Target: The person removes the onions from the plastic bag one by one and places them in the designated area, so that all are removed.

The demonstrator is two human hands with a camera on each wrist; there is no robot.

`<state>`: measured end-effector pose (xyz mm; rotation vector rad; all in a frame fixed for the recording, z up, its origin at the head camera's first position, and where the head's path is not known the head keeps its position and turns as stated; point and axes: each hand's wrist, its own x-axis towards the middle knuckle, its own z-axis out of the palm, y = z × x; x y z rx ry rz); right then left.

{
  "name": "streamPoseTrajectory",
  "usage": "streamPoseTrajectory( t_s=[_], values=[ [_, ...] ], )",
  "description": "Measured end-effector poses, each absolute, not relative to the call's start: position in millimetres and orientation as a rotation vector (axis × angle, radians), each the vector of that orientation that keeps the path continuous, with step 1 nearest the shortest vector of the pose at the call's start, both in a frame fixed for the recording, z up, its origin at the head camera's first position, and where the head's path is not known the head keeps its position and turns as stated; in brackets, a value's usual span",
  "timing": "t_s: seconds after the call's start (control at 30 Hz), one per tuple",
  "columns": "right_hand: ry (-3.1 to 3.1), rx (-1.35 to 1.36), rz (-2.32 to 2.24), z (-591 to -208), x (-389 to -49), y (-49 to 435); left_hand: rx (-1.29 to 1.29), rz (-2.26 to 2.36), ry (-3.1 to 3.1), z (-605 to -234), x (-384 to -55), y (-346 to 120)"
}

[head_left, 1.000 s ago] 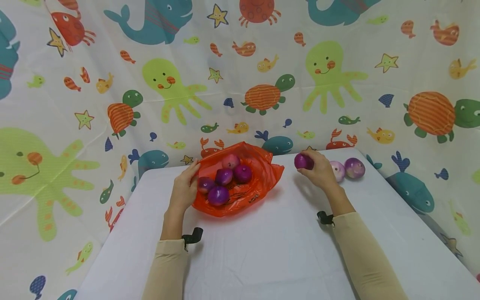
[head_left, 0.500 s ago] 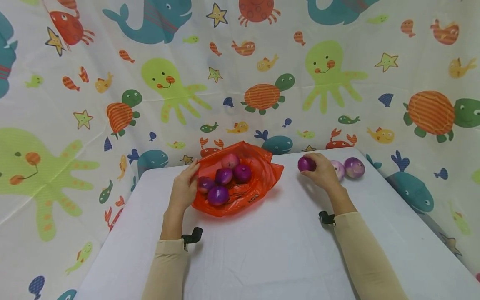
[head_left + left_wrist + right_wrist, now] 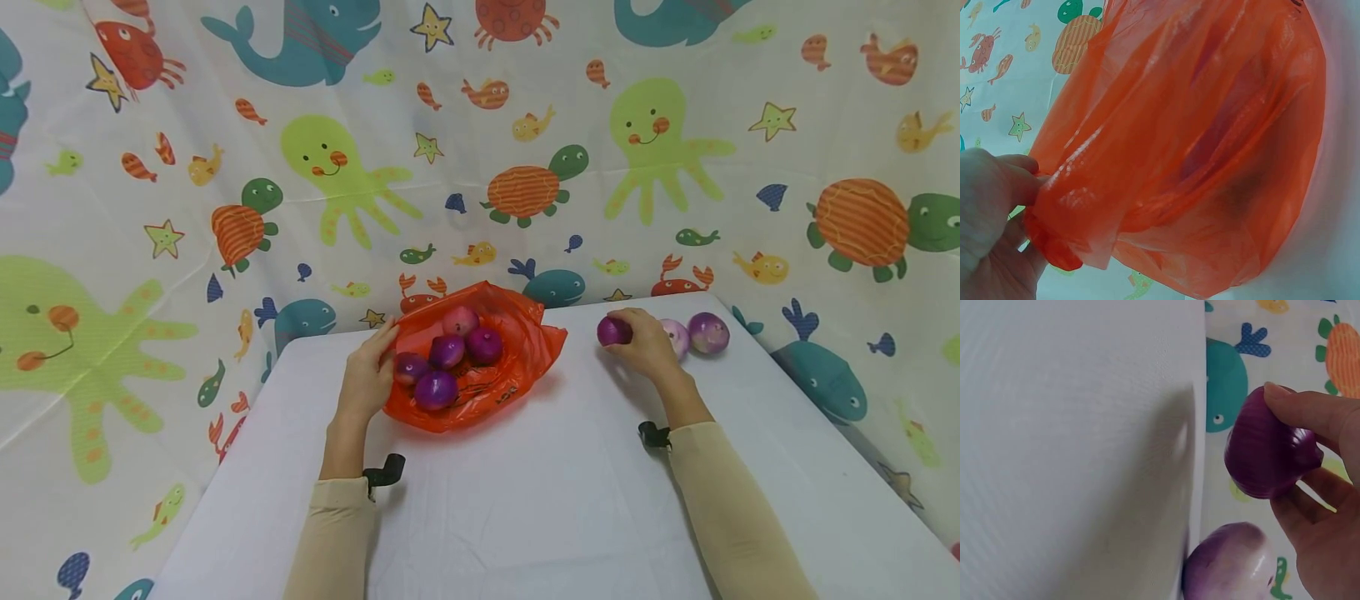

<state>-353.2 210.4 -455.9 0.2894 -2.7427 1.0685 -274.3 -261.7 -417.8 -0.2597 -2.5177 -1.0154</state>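
Observation:
My left hand [image 3: 367, 375] pinches the left edge of a red plastic bag [image 3: 517, 375], its thumb and fingers on the gathered film in the left wrist view. Several purple onions [image 3: 437, 390] lie inside the bag, whose mouth faces me. Over the table's right side, my right hand [image 3: 647, 343] holds a dark purple onion [image 3: 1266, 447] between thumb and fingers. Just behind that hand sit two more onions: a paler one [image 3: 676, 338], partly covered by the hand, and a purple one [image 3: 708, 333] to its right.
A white cloth covers the table [image 3: 510, 517], its far edge close behind the bag and onions. Behind it hangs a curtain [image 3: 465, 125] printed with sea animals. A small black wrist camera [image 3: 385, 471] sits on the left wrist, another black camera [image 3: 654, 436] on the right.
My right hand has shifted slightly to the right with the onion and come almost to rest. The left hand and the bag stay as they were.

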Motion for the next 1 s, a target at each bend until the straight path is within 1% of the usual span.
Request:
streamPoseTrajectory(
  t_s=[1.0],
  values=[
    [-2.858, 0.351, 0.923, -459.5, -358.3, 212.3, -0.254, -1.025, -2.529, -418.3, -275.1, -260.0]
  ],
)
